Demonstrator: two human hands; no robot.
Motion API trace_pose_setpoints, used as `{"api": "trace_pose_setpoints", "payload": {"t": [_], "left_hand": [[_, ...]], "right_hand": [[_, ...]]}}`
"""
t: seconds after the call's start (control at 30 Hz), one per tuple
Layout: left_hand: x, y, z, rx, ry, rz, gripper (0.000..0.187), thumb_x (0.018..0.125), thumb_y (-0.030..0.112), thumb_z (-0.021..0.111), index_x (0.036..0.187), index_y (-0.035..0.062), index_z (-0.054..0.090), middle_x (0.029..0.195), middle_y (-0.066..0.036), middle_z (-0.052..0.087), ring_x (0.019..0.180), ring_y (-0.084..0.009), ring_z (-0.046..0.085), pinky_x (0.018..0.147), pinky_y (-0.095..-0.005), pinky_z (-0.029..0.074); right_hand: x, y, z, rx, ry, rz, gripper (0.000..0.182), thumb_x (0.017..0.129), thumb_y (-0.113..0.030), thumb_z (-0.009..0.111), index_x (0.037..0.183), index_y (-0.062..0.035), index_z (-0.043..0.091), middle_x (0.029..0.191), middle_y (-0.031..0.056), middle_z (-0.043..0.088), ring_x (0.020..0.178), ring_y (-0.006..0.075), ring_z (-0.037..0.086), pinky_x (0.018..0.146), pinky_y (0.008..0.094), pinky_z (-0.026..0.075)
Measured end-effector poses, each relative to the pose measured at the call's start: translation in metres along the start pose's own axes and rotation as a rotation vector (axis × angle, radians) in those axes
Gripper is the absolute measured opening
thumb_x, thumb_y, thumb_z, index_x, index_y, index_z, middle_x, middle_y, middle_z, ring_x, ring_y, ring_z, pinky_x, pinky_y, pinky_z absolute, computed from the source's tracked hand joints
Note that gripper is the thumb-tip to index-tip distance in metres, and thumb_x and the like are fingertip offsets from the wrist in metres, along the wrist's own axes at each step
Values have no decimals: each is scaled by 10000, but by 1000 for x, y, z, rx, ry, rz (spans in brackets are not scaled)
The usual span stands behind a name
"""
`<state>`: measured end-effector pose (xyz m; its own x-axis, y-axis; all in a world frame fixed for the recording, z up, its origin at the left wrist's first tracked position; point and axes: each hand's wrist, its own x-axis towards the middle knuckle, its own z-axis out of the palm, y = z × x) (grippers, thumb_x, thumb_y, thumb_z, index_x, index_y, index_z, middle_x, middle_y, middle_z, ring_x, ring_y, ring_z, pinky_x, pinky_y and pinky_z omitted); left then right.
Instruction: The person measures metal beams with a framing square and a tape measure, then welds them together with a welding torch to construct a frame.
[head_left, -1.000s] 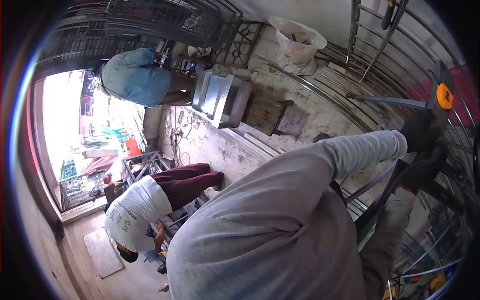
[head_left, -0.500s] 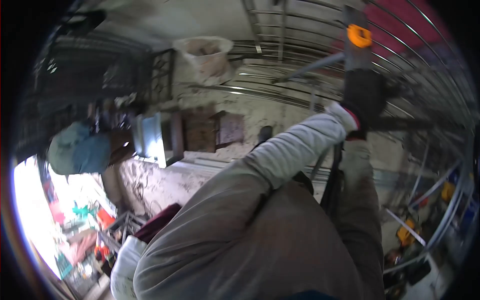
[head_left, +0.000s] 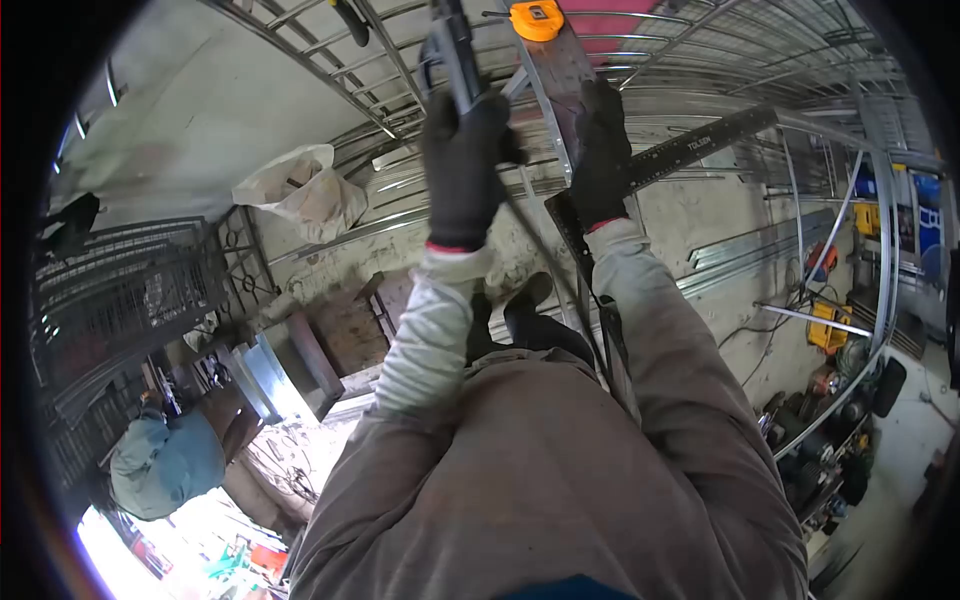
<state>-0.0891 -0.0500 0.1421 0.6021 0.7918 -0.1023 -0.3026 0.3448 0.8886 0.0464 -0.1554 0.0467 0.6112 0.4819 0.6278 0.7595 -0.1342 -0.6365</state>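
My left hand point(head_left: 464, 175), in a black glove, is closed around a dark grey tool point(head_left: 455, 60) with a long body and a side lever; motion blur hides its exact kind. My right hand point(head_left: 600, 150), also gloved, wraps the edge of a long metal bar point(head_left: 556, 70) and presses a black steel square point(head_left: 700, 150) marked TOLSEN against it. The hand covers part of the square near its corner. On the bar's far end lies a yellow tape measure point(head_left: 537, 20). A dark cable or strap point(head_left: 545, 250) runs down between my arms.
Another person point(head_left: 170, 460) bends at the lower left beside shiny metal channel point(head_left: 265, 375). A white sack point(head_left: 305, 190) stands near the wall. Metal rails point(head_left: 640, 45) surround the bar's far end. Tools and yellow equipment point(head_left: 828, 325) are at the right.
My hands, overlapping at the bar before, are now apart. My left hand has moved left with the grey tool, and the square has come into clear view. The camera view has turned.
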Motion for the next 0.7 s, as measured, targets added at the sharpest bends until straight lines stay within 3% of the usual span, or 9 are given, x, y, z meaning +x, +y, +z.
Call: {"api": "trace_pose_setpoints", "payload": {"t": [0.1, 0.17, 0.23, 0.27, 0.33, 0.5, 0.57, 0.7], "left_hand": [[-24, 26, -41, -41, -90, -71, 364, 942, 208, 639, 1219, -20, 576, 763, -36, 569, 566, -122, 544, 498, -290, 471], [-48, 49, -70, -88, -133, -150, 435, 963, 230, 621, 1301, -35, 553, 762, -24, 569, 553, -103, 523, 484, -265, 435], [-75, 71, -80, 175, -63, -41, 411, 1012, 303, 606, 1277, -9, 573, 775, 0, 544, 514, -70, 447, 432, -225, 342], [-87, 78, -86, 179, -67, -45, 411, 1012, 303, 606, 1277, -9, 573, 775, 0, 544, 514, -70, 447, 432, -225, 342], [-105, 87, -95, 408, 38, -213, 457, 1020, 308, 589, 1324, -32, 558, 760, -11, 566, 489, -68, 444, 425, -222, 339], [-117, 75, -98, 362, 59, -291, 389, 1018, 237, 570, 1279, -50, 577, 720, -1, 550, 510, -62, 450, 460, -219, 333], [-115, 77, -89, 407, 153, -322, 311, 1030, 209, 549, 1219, -35, 583, 721, 1, 553, 521, -52, 452, 463, -210, 332], [-100, 76, -72, 493, 113, -354, 255, 1042, 193, 519, 1169, -19, 583, 723, 0, 556, 524, -46, 452, 460, -211, 337]], "right_hand": [[0, 7, 2, 103, 26, 201, 468, 945, -13, 516, 1411, -16, 550, 1403, 169, 603, 1308, 306, 582, 1112, 383, 444], [1, 0, 3, 116, 88, 134, 497, 908, 19, 518, 1401, -34, 555, 1373, 185, 612, 1270, 342, 603, 1101, 398, 455], [4, -1, 4, 68, 38, 141, 540, 871, 66, 526, 1404, -24, 545, 1354, 193, 609, 1268, 350, 597, 1081, 403, 467], [6, -4, 3, 66, 41, 146, 540, 871, 66, 526, 1404, -24, 545, 1354, 193, 609, 1268, 350, 597, 1081, 403, 467], [8, -9, 2, 43, 22, 123, 550, 889, 3, 537, 1437, -38, 527, 1365, 192, 617, 1254, 351, 616, 1040, 415, 501], [9, -8, 5, -69, 25, 97, 582, 834, 27, 541, 1410, -61, 543, 1327, 201, 623, 1188, 395, 638, 988, 447, 535], [8, -9, 4, -76, 20, 106, 584, 822, 28, 543, 1398, -67, 550, 1315, 201, 626, 1178, 401, 637, 979, 455, 537], [7, -8, 5, -122, 12, 78, 583, 816, 21, 550, 1391, -74, 556, 1299, 195, 631, 1154, 403, 647, 940, 462, 548]]}}
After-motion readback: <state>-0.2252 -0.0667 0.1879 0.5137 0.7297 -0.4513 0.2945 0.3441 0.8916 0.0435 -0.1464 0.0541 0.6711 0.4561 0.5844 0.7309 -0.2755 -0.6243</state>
